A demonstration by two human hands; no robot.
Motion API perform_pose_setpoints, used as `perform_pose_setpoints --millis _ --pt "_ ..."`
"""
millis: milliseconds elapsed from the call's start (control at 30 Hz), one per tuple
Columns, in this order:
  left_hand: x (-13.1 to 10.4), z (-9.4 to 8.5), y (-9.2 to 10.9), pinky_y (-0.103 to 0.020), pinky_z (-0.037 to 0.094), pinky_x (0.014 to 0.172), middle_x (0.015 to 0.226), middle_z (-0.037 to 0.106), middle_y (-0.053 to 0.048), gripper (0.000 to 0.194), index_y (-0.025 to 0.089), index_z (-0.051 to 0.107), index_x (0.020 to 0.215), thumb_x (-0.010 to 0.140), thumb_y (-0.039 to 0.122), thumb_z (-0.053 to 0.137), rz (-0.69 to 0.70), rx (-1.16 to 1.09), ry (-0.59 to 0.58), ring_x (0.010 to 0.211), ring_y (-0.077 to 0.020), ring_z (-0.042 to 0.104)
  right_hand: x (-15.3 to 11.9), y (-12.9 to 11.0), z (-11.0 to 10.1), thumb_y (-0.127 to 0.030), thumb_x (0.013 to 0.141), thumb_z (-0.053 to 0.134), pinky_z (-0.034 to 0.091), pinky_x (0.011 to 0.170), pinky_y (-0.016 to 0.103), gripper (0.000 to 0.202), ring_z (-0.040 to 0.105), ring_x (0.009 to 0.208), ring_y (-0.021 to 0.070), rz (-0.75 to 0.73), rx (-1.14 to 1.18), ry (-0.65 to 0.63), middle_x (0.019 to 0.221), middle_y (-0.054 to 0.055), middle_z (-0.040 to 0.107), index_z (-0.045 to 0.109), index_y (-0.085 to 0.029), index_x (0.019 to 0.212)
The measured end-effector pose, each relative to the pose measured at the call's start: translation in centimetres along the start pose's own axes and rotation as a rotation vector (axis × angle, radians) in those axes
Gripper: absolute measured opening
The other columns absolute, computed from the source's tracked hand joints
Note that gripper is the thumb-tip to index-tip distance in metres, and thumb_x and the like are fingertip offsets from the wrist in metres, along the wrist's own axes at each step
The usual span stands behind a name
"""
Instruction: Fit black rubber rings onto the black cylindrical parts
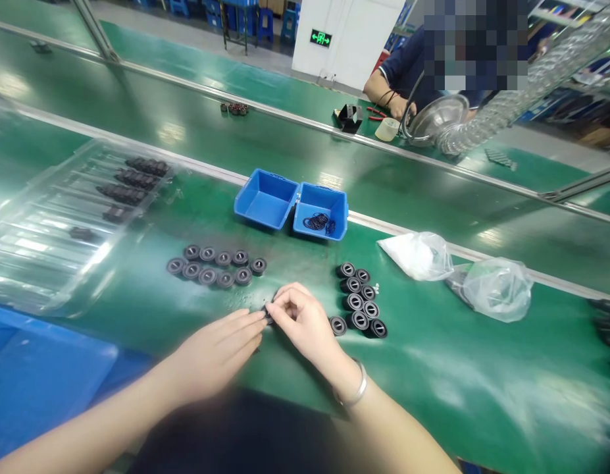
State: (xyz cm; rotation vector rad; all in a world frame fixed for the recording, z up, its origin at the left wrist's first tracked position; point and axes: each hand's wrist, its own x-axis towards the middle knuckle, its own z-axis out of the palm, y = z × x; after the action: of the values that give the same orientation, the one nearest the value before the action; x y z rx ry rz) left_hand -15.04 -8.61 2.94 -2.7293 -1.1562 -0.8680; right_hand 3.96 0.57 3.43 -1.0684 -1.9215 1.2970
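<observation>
Low over the green table, my two hands meet around a small black round part (269,316), mostly covered by fingers. My left hand (220,345) has its fingers together, tips against the part's left side; its thumb is hidden. From the right, my right hand (299,319) pinches the part between thumb and curled fingers. Just beyond my right hand stands a single black round part with a light slot mark on top (338,325). Similar parts stand in a double column (355,302) to the right and in two rows (208,276) to the left.
Two blue bins (266,197) are behind, the right one holding thin black rings or cords (317,222). Clear plastic bags (418,255) lie right. A transparent tray (52,230) with dark parts lies left, above a blue crate (48,375). A co-worker's hand (399,108) shows across.
</observation>
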Motion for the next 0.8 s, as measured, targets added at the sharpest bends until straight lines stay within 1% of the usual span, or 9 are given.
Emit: perform_pose_setpoints --millis 100,167,200,300,367,500,600,733,800 --pt "0.0 0.1 -0.2 -0.047 0.047 0.109 0.117 0.07 -0.016 0.032 0.007 0.063 0.116 0.091 0.001 0.044 0.007 -0.005 -0.016 0.126 -0.0255 0.056 -0.1 0.2 0.0 -0.04 0.089 0.061 0.045 0.048 0.022 0.022 0.055 0.053 0.0105 0.166 0.113 -0.075 0.068 0.001 0.062 0.06 -0.018 0.088" --pt "-0.1 0.2 -0.4 -0.047 0.045 0.11 0.118 0.07 -0.016 0.03 0.007 0.064 0.114 0.091 0.001 0.045 -0.002 -0.005 -0.016 0.125 -0.0254 0.057 -0.1 0.3 0.0 -0.048 0.091 0.057 0.039 0.037 0.019 0.033 0.051 0.038 0.0094 0.325 0.284 -0.188 0.055 -0.003 0.06 0.057 -0.017 0.104" --pt "-0.1 0.3 -0.4 -0.047 0.045 0.11 0.118 0.07 -0.016 0.029 0.007 0.064 0.112 0.091 0.002 0.045 -0.011 -0.012 -0.013 0.124 -0.0249 0.058 -0.1 0.3 0.0 -0.051 0.09 0.057 0.038 0.033 0.018 0.038 0.052 0.036 0.0101 0.388 0.385 -0.236 0.052 -0.004 0.06 0.055 -0.017 0.107" --pt "-0.3 0.4 -0.4 -0.045 0.043 0.112 0.118 0.071 -0.013 0.027 0.01 0.065 0.112 0.092 0.004 0.048 -0.036 -0.051 -0.009 0.123 -0.0221 0.059 0.1 0.3 0.0 -0.052 0.081 0.068 0.044 0.031 0.017 0.043 0.064 0.046 0.0147 0.494 0.633 -0.293 0.06 -0.002 0.061 0.056 -0.016 0.101" --pt "-0.2 0.4 -0.3 -0.043 0.043 0.112 0.118 0.071 -0.011 0.028 0.011 0.064 0.114 0.092 0.005 0.048 -0.033 -0.071 -0.022 0.123 -0.0207 0.059 0.4 0.2 -0.1 -0.048 0.076 0.074 0.046 0.031 0.017 0.042 0.066 0.048 0.0147 0.542 0.702 -0.31 0.062 -0.003 0.061 0.055 -0.016 0.095" --pt "0.1 0.2 -0.1 -0.041 0.044 0.111 0.115 0.072 -0.011 0.027 0.009 0.065 0.113 0.093 0.005 0.046 0.0 -0.06 -0.042 0.118 -0.0205 0.062 0.9 0.1 -0.2 -0.043 0.072 0.077 0.046 0.03 0.016 0.039 0.06 0.04 0.0118 0.607 0.694 -0.358 0.054 -0.005 0.06 0.055 -0.016 0.089" --pt "0.3 0.2 -0.1 -0.042 0.041 0.113 0.113 0.073 -0.011 0.026 0.01 0.066 0.11 0.094 0.006 0.046 0.0 -0.067 -0.043 0.117 -0.0207 0.062 1.0 0.3 -0.3 -0.042 0.071 0.077 0.05 0.033 0.019 0.038 0.06 0.04 0.0123 0.612 0.712 -0.354 0.053 -0.003 0.061 0.058 -0.015 0.087" --pt "0.3 0.5 -0.2 -0.051 0.028 0.118 0.111 0.073 -0.009 0.027 0.014 0.066 0.108 0.094 0.006 0.045 -0.052 -0.066 -0.061 0.122 -0.0217 0.06 0.6 0.7 -0.2 -0.044 0.075 0.074 0.052 0.043 0.023 0.038 0.062 0.046 0.0132 0.572 0.783 -0.308 0.056 0.0 0.064 0.065 -0.012 0.095" --pt "0.3 0.7 -0.1 -0.05 0.03 0.117 0.111 0.073 -0.008 0.029 0.015 0.066 0.108 0.094 0.005 0.043 -0.061 -0.049 -0.052 0.123 -0.0221 0.059 0.2 0.8 -0.1 -0.042 0.079 0.072 0.051 0.049 0.023 0.038 0.061 0.049 0.0118 0.537 0.821 -0.279 0.058 0.001 0.065 0.068 -0.011 0.102"
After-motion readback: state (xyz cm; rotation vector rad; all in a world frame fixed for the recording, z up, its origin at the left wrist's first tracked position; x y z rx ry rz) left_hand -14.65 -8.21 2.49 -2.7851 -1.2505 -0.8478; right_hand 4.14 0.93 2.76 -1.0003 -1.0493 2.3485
